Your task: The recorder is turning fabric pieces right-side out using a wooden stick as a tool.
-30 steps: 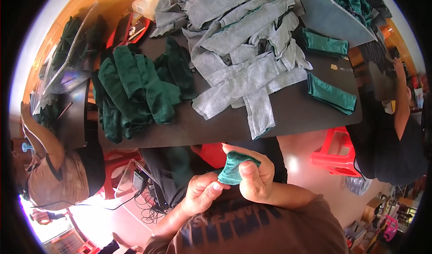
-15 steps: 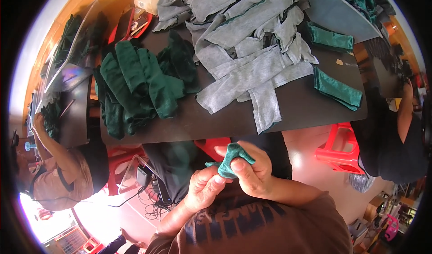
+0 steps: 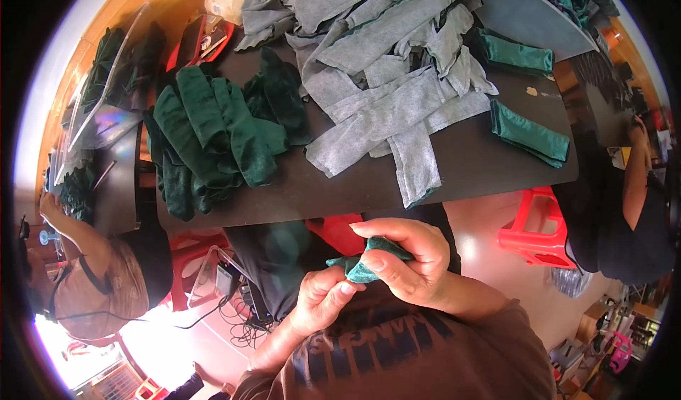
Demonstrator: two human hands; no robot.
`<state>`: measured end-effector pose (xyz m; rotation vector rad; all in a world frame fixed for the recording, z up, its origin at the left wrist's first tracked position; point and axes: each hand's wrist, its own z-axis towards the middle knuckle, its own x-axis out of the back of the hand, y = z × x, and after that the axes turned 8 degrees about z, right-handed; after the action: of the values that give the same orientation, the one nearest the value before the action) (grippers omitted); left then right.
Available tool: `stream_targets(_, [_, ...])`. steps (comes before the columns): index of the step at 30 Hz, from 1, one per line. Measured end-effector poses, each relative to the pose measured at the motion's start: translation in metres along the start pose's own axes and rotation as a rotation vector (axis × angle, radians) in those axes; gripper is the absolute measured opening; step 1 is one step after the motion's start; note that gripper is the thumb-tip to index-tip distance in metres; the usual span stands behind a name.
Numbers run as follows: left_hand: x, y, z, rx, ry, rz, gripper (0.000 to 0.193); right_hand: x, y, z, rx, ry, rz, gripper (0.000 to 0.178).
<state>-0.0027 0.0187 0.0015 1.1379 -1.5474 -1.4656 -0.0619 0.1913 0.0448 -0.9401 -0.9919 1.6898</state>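
Note:
A small piece of green velvet cloth (image 3: 363, 267) is held in front of my chest, beyond the table's near edge. My left hand (image 3: 323, 302) pinches its lower left part between thumb and bent fingers. My right hand (image 3: 415, 264) has the thumb pressed on the cloth, with the index finger raised and curved above it. The other right fingers are partly hidden behind the cloth. On the table lie a pile of dark green velvet tubes (image 3: 213, 127) at left and a heap of long grey fabric strips (image 3: 383, 116) in the middle.
Two folded green velvet pieces, one (image 3: 530, 136) nearer, lie on the dark table (image 3: 284, 205) at right. A grey panel (image 3: 532, 17) stands behind them. A red basket (image 3: 223, 42) sits far left. Red stools (image 3: 535, 230) and co-workers (image 3: 106, 272) flank both sides.
My right hand has opened a little wider, its index finger lifting away from the thumb. The cloth has turned and sits lower in my grip. My left hand keeps its pinch.

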Motion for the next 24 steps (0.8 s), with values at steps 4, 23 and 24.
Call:
stream_targets(4, [0.006,0.001,-0.001,0.010,-0.067,0.070,0.022,-0.002,0.001,-0.004,0.012,0.070,0.028,0.027])
stream_targets(23, [0.004,0.005,0.002,0.015,-0.052,-0.071,0.020,-0.022,0.012,-0.021,-0.083,0.088,0.212,0.029])
stream_targets(24, [0.007,0.005,0.002,-0.027,-0.062,-0.012,0.020,-0.021,0.012,-0.021,-0.083,0.088,0.211,0.029])
